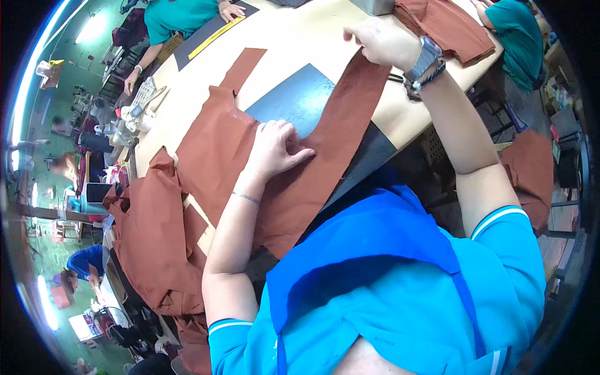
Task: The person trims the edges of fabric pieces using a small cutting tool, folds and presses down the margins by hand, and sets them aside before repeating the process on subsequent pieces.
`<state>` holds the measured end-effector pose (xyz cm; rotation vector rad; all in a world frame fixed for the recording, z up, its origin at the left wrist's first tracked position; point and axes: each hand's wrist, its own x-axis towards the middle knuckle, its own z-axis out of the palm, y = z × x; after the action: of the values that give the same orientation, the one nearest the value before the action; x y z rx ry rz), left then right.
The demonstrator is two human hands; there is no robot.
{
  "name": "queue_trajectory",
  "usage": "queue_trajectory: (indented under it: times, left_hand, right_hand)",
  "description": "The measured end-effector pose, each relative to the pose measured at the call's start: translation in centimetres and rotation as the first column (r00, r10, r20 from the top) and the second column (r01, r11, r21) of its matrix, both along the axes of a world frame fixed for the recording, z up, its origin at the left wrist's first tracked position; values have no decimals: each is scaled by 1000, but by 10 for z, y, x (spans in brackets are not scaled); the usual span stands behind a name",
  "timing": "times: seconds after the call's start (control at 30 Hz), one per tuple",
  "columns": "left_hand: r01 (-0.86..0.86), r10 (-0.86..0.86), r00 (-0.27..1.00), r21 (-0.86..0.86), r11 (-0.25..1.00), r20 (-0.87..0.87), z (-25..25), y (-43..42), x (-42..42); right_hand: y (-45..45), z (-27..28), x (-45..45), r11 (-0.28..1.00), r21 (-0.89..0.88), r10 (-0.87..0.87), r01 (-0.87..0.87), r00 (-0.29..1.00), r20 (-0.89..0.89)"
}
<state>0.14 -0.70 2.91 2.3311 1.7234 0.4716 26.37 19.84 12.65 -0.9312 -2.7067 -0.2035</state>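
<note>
A reddish-brown cut piece of cloth [219, 137] is spread over the table, with a long strip of it running up to the right. The upper end of this strip is pinched in my right hand [382, 45], which wears a watch and a dark bracelet. My left hand [276, 149] rests on the middle of the cloth, its thumb stretched away from the bent fingers. Under the cloth lies a dark, shiny board [297, 97], showing between the strip and the main part. Its lower right corner also shows beyond the strip.
More brown cloth [147, 244] hangs over the table's left edge. A stack of brown pieces [444, 28] lies at the far right of the pale table [187, 106]. Co-workers in teal shirts sit across; one has a hand near a yellow strip [215, 37]. Brown cloth [528, 175] lies to my right.
</note>
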Motion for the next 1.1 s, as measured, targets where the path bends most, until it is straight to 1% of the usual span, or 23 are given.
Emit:
queue_trajectory:
  times: [0.03,0.07,0.13,0.17,0.2,0.23,0.27,0.37,0.47,0.57,0.6,0.67,0.7,0.77,0.8,0.83,0.87,0.93,1.03,1.1]
  left_hand:
    - [-24,24,999,5,1000,36,-2,2,2]
    - [-49,50,998,-29,998,39,-1,3,3]
    - [-95,99,994,-103,990,40,3,6,6]
    - [-85,83,996,-99,991,-28,5,6,7]
    - [-75,66,993,-93,993,-95,7,6,6]
    - [-64,49,985,-88,994,-162,8,7,6]
    - [-39,29,984,-55,998,-173,8,8,6]
    - [40,-29,982,57,998,-186,3,8,2]
    - [76,-66,978,45,996,-197,7,8,0]
    - [23,-24,999,-29,999,-38,9,5,-9]
    - [-12,12,1000,30,999,11,2,3,-13]
    - [20,-19,1000,57,998,-5,-2,4,-29]
    - [45,-45,999,37,998,1,-2,5,-34]
    - [96,-96,995,-8,995,13,-1,6,-42]
    - [102,-102,995,13,995,8,0,6,-43]
    - [109,-109,994,32,994,3,0,5,-43]
    - [117,-117,993,51,992,-1,-1,4,-42]
    - [140,-132,989,125,982,-71,-5,1,-45]
    - [144,-119,984,195,970,-134,-9,-3,-47]
    - [138,-102,982,228,964,-161,-12,-5,-48]
  right_hand:
    - [-3,-10,-2,961,252,159,-114,973,-166]
    - [-8,-20,-5,975,141,198,-173,963,-185]
    - [-51,-26,-27,954,-86,260,-286,936,-237]
    - [-62,-44,-36,869,-305,305,-391,906,-293]
    - [-70,-67,-45,724,-496,331,-480,872,-360]
    - [-77,-83,-53,678,-550,351,-487,872,-340]
    - [-82,-94,-58,628,-602,375,-492,870,-321]
    - [-89,-110,-69,624,-562,406,-543,839,-361]
    - [-95,-92,-70,536,-720,389,-441,886,-253]
    - [-93,-97,-68,590,-670,370,-451,888,-272]
    - [-93,-102,-66,619,-623,384,-478,876,-292]
    - [-88,-111,-61,675,-515,418,-529,848,-324]
    - [-91,-108,-58,675,-525,402,-518,855,-327]
    - [-100,-106,-54,668,-522,354,-530,843,-405]
    - [-102,-106,-52,664,-521,327,-536,835,-443]
    - [-101,-111,-51,681,-494,363,-541,835,-415]
    - [-102,-114,-51,698,-469,362,-541,832,-420]
    - [-104,-120,-51,732,-421,359,-536,828,-430]
    - [-112,-126,-51,791,-313,345,-526,806,-481]
    - [-116,-126,-50,819,-264,386,-510,830,-403]
